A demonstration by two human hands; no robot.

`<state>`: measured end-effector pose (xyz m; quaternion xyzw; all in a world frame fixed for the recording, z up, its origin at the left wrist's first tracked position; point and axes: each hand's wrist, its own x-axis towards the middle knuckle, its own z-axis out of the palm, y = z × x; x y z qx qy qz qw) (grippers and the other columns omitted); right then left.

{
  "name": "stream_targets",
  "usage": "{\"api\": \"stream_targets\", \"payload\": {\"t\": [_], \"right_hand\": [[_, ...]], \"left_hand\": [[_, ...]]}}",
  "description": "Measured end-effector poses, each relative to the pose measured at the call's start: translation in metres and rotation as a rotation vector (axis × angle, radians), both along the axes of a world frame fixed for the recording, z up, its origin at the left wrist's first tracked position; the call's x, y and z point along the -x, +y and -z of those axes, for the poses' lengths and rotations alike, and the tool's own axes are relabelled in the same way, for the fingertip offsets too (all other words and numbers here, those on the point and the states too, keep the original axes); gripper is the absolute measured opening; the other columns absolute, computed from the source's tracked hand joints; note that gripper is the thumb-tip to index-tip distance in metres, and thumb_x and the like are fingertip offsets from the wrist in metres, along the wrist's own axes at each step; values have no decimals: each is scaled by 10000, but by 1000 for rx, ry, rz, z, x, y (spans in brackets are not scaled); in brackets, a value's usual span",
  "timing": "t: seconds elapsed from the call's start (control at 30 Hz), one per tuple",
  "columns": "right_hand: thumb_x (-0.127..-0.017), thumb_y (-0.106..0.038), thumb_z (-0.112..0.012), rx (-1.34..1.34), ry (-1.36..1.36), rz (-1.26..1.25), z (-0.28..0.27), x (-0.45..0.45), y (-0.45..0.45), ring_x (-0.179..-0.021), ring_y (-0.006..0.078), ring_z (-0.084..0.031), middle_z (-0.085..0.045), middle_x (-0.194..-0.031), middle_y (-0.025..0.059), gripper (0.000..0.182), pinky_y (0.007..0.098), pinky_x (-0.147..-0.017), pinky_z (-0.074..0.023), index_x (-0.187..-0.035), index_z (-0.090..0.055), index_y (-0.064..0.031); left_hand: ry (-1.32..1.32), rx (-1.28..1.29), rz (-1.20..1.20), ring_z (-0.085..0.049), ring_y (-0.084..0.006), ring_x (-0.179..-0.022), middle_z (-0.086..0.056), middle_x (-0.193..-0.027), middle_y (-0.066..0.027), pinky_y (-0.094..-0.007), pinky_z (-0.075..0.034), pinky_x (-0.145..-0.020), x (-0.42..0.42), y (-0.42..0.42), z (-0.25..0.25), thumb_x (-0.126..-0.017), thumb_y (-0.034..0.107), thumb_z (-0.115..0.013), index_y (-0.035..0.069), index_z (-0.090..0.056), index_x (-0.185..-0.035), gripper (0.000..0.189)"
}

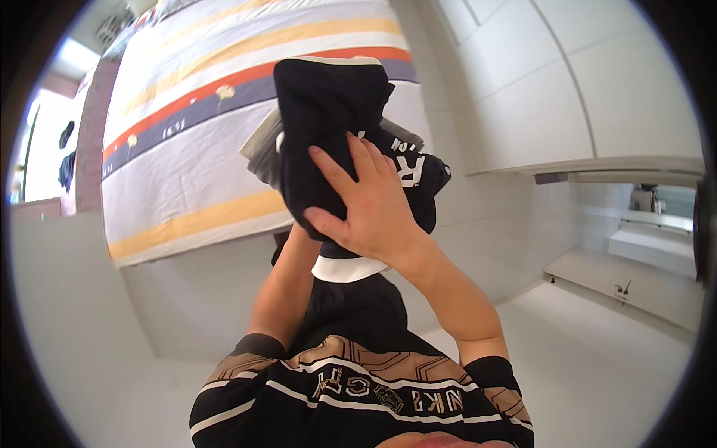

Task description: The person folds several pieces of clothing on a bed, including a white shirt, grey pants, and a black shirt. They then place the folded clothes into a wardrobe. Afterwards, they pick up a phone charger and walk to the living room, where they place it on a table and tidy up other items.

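Note:
A stack of folded clothes is held up in front of me, over the near edge of the bed. On top lies a black garment (319, 101) with white trim along its far edge. Grey ribbed fabric (266, 148) sticks out at the left, and dark cloth with white lettering (411, 168) shows at the right. A white band (347, 269) hangs at the near end. My right hand (369, 196) rests flat on the top garment, fingers spread. My left forearm (288, 274) reaches under the stack, which hides most of that hand.
A bed (185, 196) with a striped sheet stands ahead and to the left. White cabinet doors (521, 95) run along the right. Below them, a low ledge (616, 280) carries small dark items. Pale floor (196, 313) extends around my legs.

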<state>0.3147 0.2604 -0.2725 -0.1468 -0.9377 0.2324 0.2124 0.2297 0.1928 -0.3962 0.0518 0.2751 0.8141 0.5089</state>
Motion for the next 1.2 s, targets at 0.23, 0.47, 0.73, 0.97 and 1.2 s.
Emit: {"api": "stream_targets", "payload": {"t": [0.23, 0.47, 0.73, 0.97, 1.2], "right_hand": [[-766, -583, -559, -403, -53, 243, -60, -103, 100, -1213, 426, -354, -347, -1352, 230, 706, 585, -914, -321, -1302, -463, -134], [-802, -566, -527, 10, -351, 306, 13, -121, 182, -1348, 421, -129, -220, -1442, 220, 740, 671, -980, -185, -1368, -364, -118], [-956, -322, -386, 886, 425, 870, 67, -274, 372, -1123, 236, -507, -548, -1151, 131, 416, 341, -926, -412, -1231, -468, -20], [-959, -337, -353, 1696, 146, 1129, 236, -350, 449, -1112, 229, -512, -558, -1134, 131, 433, 336, -918, -418, -1224, -476, -17], [-954, -331, -360, 1746, -22, 1107, 240, -412, 582, -1101, 226, -517, -561, -1127, 129, 427, 335, -911, -422, -1218, -480, -18]], "left_hand": [[11, -227, 30, -252, -205, -1309, -222, -1446, -85, -366, -221, -1078, -109, 105, -53, -945, 427, -344, 102, -202, -1416, 590], [-850, -685, 111, -144, -258, -1377, -150, -1502, -90, -476, -124, -1105, -155, 196, -47, -870, 647, -290, 185, -160, -1453, 756], [-130, -147, 352, -202, -273, -1359, -187, -1488, -100, -471, -189, -1096, -145, 309, -24, -856, 681, -274, 173, -157, -1452, 792], [-236, -168, 382, -224, -278, -1350, -203, -1482, -102, -463, -208, -1092, -179, 448, -31, -856, 683, -267, 165, -153, -1452, 798], [-315, -241, 347, -245, -282, -1341, -218, -1476, -104, -456, -227, -1088, -190, 605, -36, -857, 685, -261, 157, -149, -1452, 803]]}}
